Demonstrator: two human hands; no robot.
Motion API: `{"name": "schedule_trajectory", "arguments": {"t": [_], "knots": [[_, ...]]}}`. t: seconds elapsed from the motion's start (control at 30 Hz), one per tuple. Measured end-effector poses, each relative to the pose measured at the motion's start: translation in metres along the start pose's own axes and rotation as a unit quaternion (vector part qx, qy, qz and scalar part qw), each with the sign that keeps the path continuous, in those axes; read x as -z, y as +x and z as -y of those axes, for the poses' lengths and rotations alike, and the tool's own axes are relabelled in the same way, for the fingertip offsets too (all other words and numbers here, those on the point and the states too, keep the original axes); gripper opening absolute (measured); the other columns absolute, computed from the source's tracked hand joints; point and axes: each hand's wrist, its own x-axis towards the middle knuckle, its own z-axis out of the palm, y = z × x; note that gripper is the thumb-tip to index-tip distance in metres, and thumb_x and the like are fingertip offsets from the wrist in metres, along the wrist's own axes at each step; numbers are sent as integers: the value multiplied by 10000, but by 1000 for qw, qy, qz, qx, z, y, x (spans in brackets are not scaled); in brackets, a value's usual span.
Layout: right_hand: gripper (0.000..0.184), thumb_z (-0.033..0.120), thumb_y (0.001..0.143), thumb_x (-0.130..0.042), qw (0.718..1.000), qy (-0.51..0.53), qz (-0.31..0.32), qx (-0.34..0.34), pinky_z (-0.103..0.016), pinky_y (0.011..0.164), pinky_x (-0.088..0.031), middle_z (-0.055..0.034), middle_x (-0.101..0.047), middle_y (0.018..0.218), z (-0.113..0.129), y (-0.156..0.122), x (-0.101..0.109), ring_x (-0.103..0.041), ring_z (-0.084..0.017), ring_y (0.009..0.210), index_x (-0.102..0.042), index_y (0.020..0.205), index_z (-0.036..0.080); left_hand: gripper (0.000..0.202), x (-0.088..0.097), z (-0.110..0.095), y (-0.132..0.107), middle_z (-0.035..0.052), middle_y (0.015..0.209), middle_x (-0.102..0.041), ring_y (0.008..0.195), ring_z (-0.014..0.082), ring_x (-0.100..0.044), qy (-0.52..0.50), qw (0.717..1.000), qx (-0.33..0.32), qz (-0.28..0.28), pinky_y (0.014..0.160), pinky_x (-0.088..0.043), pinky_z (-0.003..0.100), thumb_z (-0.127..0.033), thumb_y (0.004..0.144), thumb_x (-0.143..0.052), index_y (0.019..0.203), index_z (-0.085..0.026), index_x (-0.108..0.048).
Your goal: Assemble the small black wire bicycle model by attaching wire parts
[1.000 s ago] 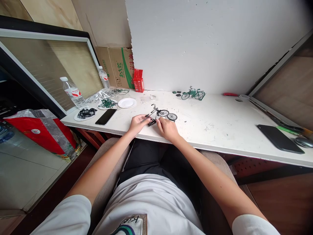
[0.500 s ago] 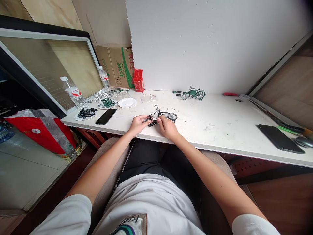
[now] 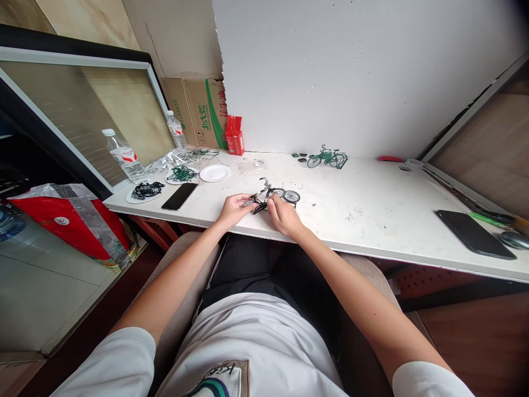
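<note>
Black bicycle (image 3: pixel 262 199) near table's (image 3: pixel 347 223) front edge: handlebars (image 3: pixel 265 181) sitting further right, suggesting repositioning; left hand (image 3: pixel 233 211), right hand (image 3: pixel 284 215) pinching it.

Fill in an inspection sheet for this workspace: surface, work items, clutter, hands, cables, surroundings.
Surface: white table, with dark specks and scuffs.
Work items: black bike in hand; spoked wheel beyond the right hand, attachment unclear; green bike at the back.
Clutter: black pieces and green pieces on separate plates; white plate; two bottles; two phones; red box.
Hands: left hand and right hand both have fingers closed on the black bike; exact contact too small to tell.
Cables: nothing seen.
Surroundings: pale wall behind; cardboard box at the back; red bag at the left.
</note>
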Motion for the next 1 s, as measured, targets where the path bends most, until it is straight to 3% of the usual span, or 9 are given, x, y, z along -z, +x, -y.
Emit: {"name": "schedule_trajectory", "arguments": {"t": [0.13,0.23,0.47,0.63,0.83,1.0], "knots": [[302,532,1008,-552,998,52,-2,32,-359,667,-460,-53,-700,874,0,-1,0,-650,-242,710,-429,960,260,611,1,-1,-1,174,1172,-764,1014,270,-758,21,1000,9,15,899,-606,392,-406,701,-929,1200,-111,-736],[348,499,933,-668,996,83,0,32,-378,678,-499,-59,-731,908,-2,-1,-2,-665,-244,707,-407,932,268,656,2,-6,-4,191,1215,-746,994,280,-759,38,998,22,35,766,-616,346,-408,720,-919,1269,-115,-712],[371,371,879,-699,993,118,-9,6,-402,689,-527,-39,-778,937,-5,2,-5,-664,-235,666,-341,860,279,722,2,-24,-10,218,1348,-700,1040,289,-759,35,993,42,100,880,-606,381,-414,713,-925,1324,-107,-694],[430,358,861,-704,985,169,-18,-14,-413,684,-534,-35,-779,885,-7,4,-3,-663,-230,647,-286,803,277,697,3,-24,-9,207,1259,-748,1090,330,-755,14,989,66,132,967,-582,437,-485,695,-925,1242,-99,-732],[557,471,796,-786,934,344,25,-89,-359,490,-480,-45,-785,919,-10,6,-2,-623,-187,493,-262,821,284,690,0,-22,-10,204,1105,-789,1046,349,-764,58,989,86,107,851,-603,409,-512,667,-938,1171,-82,-740],[569,499,781,-790,932,350,35,-89,-343,474,-469,-33,-780,913,-9,6,-1,-581,-155,470,-266,823,283,629,-2,-23,-12,194,1055,-795,1027,355,-768,68,990,70,98,786,-611,382,-514,676,-932,1114,-96,-759]]}}
